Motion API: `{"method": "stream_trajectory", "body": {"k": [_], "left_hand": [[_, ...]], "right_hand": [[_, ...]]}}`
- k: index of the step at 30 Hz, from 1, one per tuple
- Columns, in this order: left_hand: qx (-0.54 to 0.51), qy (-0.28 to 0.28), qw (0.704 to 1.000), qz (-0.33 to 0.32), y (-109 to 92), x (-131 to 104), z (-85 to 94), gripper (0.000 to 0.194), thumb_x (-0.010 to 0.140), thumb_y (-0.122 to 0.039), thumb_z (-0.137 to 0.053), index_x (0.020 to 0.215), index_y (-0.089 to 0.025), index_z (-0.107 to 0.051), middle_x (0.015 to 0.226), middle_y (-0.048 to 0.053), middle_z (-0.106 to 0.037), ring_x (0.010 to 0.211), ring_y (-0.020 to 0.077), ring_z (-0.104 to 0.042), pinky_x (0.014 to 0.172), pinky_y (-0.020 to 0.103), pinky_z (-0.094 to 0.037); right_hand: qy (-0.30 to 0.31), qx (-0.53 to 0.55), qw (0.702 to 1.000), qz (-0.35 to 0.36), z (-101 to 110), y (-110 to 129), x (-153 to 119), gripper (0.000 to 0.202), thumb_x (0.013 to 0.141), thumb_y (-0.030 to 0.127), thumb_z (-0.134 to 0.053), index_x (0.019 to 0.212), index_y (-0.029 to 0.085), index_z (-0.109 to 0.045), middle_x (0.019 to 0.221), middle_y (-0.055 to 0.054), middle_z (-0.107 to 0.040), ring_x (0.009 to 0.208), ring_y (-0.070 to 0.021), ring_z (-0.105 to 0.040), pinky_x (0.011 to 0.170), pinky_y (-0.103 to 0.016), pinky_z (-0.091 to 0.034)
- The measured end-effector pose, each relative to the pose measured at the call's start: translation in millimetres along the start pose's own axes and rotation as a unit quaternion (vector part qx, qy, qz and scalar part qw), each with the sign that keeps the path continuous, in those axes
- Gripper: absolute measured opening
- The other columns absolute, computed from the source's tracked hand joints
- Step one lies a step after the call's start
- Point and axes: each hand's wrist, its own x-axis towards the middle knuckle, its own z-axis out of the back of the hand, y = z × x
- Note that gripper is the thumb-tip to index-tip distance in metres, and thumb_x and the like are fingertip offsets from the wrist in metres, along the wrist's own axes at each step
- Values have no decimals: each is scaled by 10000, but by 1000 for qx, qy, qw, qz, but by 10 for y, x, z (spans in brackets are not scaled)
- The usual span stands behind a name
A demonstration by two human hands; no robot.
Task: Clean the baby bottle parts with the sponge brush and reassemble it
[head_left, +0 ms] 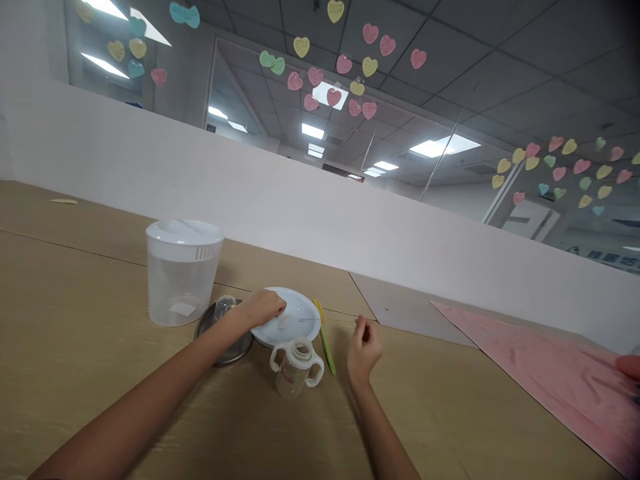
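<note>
My right hand (364,347) is closed in a pinch on a thin wire-like rod (330,320), which points left over the white plate (306,308). My left hand (264,307) is closed above the plate's left side; anything inside its fingers is hidden. A faint, blurred pale shape lies below it, too unclear to name. Just in front of the plate stands a clear two-handled baby bottle (293,375) with its neck uncovered. Right of the plate lies a brush (326,343) with a green handle and yellow head.
Behind my left forearm a dark metal bowl (234,355) holds a clear dome-shaped cover (225,305). A translucent lidded bucket (183,283) stands at the left. Pink cloth (555,373) covers the right side, with part of a person's hand (629,366) at the edge. A white wall (280,207) bounds the table.
</note>
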Motion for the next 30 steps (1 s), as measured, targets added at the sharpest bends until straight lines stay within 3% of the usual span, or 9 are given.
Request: {"method": "stream_trajectory", "body": {"k": [4, 8, 12, 16, 18, 22, 30], "left_hand": [[-106, 73, 991, -34, -51, -7, -105, 174, 727, -142, -531, 792, -189, -686, 806, 43, -706, 736, 166, -615, 636, 223, -413], [-214, 103, 969, -59, -11, 32, -173, 178, 717, -155, -517, 766, -169, -689, 732, 12, -702, 681, 132, -603, 610, 182, -414], [-301, 32, 952, -51, 19, 48, -49, 243, 788, -250, -436, 827, -141, -650, 879, 50, -683, 798, 150, -591, 707, 211, -426], [-363, -30, 931, -39, -78, -28, 242, 322, 850, -318, -348, 934, -126, -593, 960, 78, -645, 886, 164, -570, 766, 251, -433], [-425, -48, 903, -42, -175, -103, 406, 304, 854, -335, -371, 949, -134, -578, 941, 70, -640, 907, 166, -568, 782, 262, -437], [-498, -23, 865, -52, -361, -255, 649, 238, 845, -323, -446, 915, -142, -585, 852, 41, -642, 864, 156, -581, 815, 282, -427], [-482, 39, 871, -84, -442, -307, 679, 216, 866, -289, -443, 917, -135, -585, 838, 40, -656, 830, 134, -578, 805, 276, -429]], "right_hand": [[91, -43, 983, 154, -23, -28, -99, 339, 870, 393, -436, 683, 155, -590, 581, 1, -524, 515, -98, -444, 538, -215, -346], [123, -57, 967, 214, -58, -97, -144, 295, 887, 321, -432, 711, 155, -600, 604, -2, -557, 519, -86, -467, 535, -199, -355], [152, -54, 964, 211, -85, -114, -170, 309, 894, 324, -416, 723, 148, -605, 618, -11, -587, 525, -88, -488, 534, -196, -363], [175, -52, 965, 190, -91, -108, -188, 348, 897, 354, -393, 717, 148, -609, 618, -18, -598, 525, -94, -494, 532, -201, -363], [185, -53, 964, 185, -89, -108, -194, 365, 898, 364, -380, 720, 148, -613, 623, -24, -603, 527, -97, -492, 536, -205, -364], [191, -56, 964, 176, -88, -105, -200, 386, 897, 380, -363, 728, 146, -619, 623, -31, -611, 528, -104, -498, 537, -210, -366], [203, -54, 966, 152, -84, -67, -199, 398, 895, 396, -363, 722, 141, -615, 635, -38, -616, 552, -114, -520, 556, -216, -373]]}}
